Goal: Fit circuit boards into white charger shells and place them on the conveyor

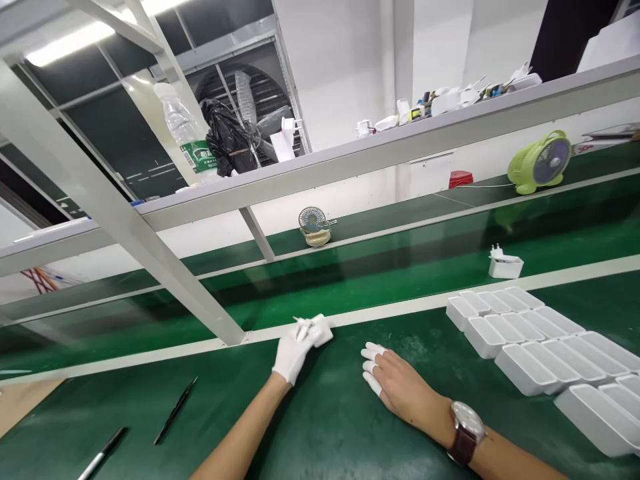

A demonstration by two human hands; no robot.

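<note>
Green counter (320,427), seen from my head camera, with a pale strip running along its far edge and a grey metal frame (125,220) slanting up across it. Beyond the strip lies a green conveyor belt (400,267). At right on the counter, rows of white adapter bodies (540,347) lie packed side by side. On the belt, well apart from them, one white adapter (505,267) stands with its prongs up. A lime-green fan (543,160) stands at far right behind the belt; a smaller fan (314,227) stands near the centre. My left hand (293,353), in a white glove, has its grip closed around a small white adapter piece (320,329) at the pale strip. My right hand (400,383), bare but for white fingertip covers, lies flat and open on the counter, holding nothing, with a wristwatch (467,433) on its wrist. Two black pens (175,410) lie at lower left.
</note>
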